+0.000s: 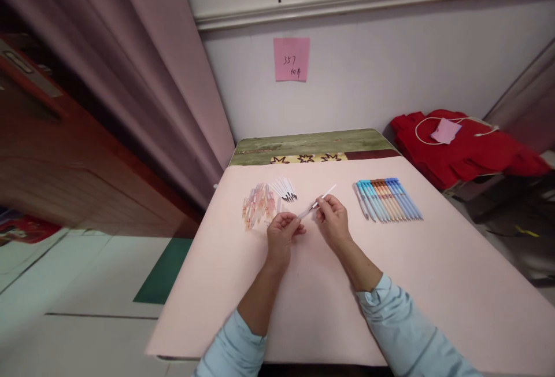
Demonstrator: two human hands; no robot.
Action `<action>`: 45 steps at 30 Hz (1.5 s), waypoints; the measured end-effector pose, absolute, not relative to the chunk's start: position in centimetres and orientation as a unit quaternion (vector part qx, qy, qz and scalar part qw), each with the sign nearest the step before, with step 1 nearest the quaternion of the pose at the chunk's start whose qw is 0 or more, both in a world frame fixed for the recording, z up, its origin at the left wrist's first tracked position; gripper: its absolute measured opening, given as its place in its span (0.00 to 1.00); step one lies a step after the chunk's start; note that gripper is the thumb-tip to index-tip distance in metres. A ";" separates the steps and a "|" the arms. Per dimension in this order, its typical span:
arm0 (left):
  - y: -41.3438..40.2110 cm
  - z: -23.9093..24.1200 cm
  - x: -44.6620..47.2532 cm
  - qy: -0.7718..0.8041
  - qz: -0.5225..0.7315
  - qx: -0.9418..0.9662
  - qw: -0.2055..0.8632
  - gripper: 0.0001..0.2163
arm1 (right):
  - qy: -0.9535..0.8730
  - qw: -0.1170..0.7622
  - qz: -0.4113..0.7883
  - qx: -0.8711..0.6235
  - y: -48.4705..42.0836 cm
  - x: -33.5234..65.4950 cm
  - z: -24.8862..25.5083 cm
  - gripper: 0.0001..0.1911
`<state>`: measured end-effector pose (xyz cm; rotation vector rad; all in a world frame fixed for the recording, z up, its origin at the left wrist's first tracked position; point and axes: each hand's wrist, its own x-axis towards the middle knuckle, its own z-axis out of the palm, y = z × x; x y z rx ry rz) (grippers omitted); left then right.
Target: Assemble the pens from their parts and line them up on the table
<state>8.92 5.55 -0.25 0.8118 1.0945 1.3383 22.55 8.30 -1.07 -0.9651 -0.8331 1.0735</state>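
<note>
My left hand (pixel 281 237) pinches a pale, see-through pen barrel (pixel 304 213) over the middle of the table. Between the fingertips of my right hand (pixel 335 221) is a white pen refill (pixel 330 189), its dark tip end at the open end of the barrel. Whether the tip sits inside the barrel I cannot tell. Left of my hands lies a loose pile of clear and pinkish pen parts (pixel 259 203). Beside that pile, several white refills (pixel 284 186) with black tips are fanned out. Several pens (pixel 385 199) in blue, brown and light blue lie in a neat row on the right.
A pale pink cover (pixel 321 313) lies over the table, with a green patterned strip (pixel 251 148) bare at the back. Behind is a white wall with a pink note (pixel 291 59). Red cloth (pixel 468 154) with a white cable is at the right, a curtain (pixel 173 70) at the left.
</note>
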 end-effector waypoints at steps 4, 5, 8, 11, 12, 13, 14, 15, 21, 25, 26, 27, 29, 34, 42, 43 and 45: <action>5.6 -0.6 8.7 0.472 0.562 0.390 0.556 0.15 | -0.370 0.670 0.495 -0.411 8.2 22.4 -0.9 0.13; 5.6 -0.7 8.6 0.472 0.556 0.414 0.545 0.15 | -0.362 0.673 0.500 -0.407 8.2 22.4 -0.8 0.12; 5.6 -1.1 8.5 0.480 0.525 0.491 0.503 0.13 | -0.354 0.674 0.508 -0.402 8.1 22.5 -0.6 0.11; 5.5 -1.3 8.5 0.490 0.492 0.544 0.470 0.12 | -0.367 0.669 0.501 -0.409 8.1 22.5 -0.6 0.11; 5.5 -1.3 8.5 0.490 0.482 0.561 0.462 0.11 | -0.371 0.668 0.498 -0.410 8.1 22.5 -0.6 0.12; 5.4 -1.3 8.5 0.488 0.473 0.575 0.455 0.10 | -0.375 0.667 0.497 -0.410 8.1 22.5 -0.7 0.12; 5.3 -1.3 8.6 0.486 0.468 0.585 0.451 0.09 | -0.380 0.666 0.495 -0.409 8.2 22.5 -0.7 0.11; 5.3 -1.2 8.6 0.485 0.465 0.590 0.448 0.09 | -0.385 0.664 0.493 -0.409 8.1 22.5 -0.8 0.11; 5.4 -1.1 8.6 0.475 0.483 0.572 0.462 0.08 | -0.481 0.621 0.441 -0.434 7.6 22.5 -0.8 0.10; 5.6 -0.9 8.5 0.466 0.520 0.534 0.477 0.09 | -0.511 0.604 0.435 -0.430 7.2 22.6 -0.4 0.14; 5.6 -0.9 8.5 0.468 0.532 0.520 0.477 0.10 | -0.504 0.608 0.438 -0.430 7.2 22.7 -0.4 0.15; 5.6 -0.8 8.4 0.471 0.543 0.506 0.477 0.10 | -0.495 0.613 0.440 -0.431 7.2 22.7 -0.4 0.16; 5.6 -0.6 8.4 0.473 0.562 0.477 0.482 0.12 | -0.486 0.615 0.441 -0.438 7.3 22.7 -0.6 0.15; 5.7 -0.6 8.1 0.449 0.602 0.427 0.505 0.11 | -0.526 0.565 0.455 -0.443 7.2 22.5 -0.8 0.14; 5.6 -0.8 8.1 0.453 0.608 0.397 0.516 0.11 | -0.585 0.524 0.459 -0.416 6.9 22.1 -1.3 0.19; 5.6 -0.7 8.1 0.453 0.609 0.395 0.518 0.11 | -0.591 0.524 0.447 -0.420 6.9 22.1 -1.4 0.19; 5.5 -0.7 8.1 0.453 0.612 0.393 0.516 0.10 | -0.602 0.522 0.425 -0.429 6.9 22.1 -1.5 0.19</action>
